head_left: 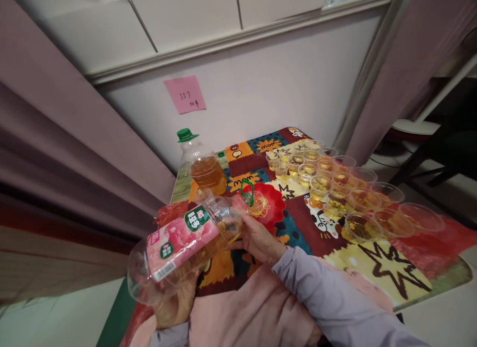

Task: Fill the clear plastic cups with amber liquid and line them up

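I hold a large clear juice bottle point(182, 237) with a pink label, tilted so its neck points toward a red scalloped plate point(274, 220). My left hand point(177, 300) grips the bottle from below near its base. Around the neck end, my right hand point(263, 240) has its fingers wrapped, partly hidden behind the plastic. A green carry handle point(247, 194) stands up at the bottle's neck. Amber liquid lies along the bottle's lower side and toward the neck. On the plate, by the bottle mouth, is a small clear cup point(257, 206); whether liquid flows into it I cannot tell.
Behind stands a second bottle point(206, 170) with a green top, partly full. Several clear plastic cups point(320, 185) in rows, many holding yellow liquid, fill the right side of the patterned tablecloth point(391, 267). A pink note point(185, 94) hangs on the wall. A curtain point(93, 148) borders the left.
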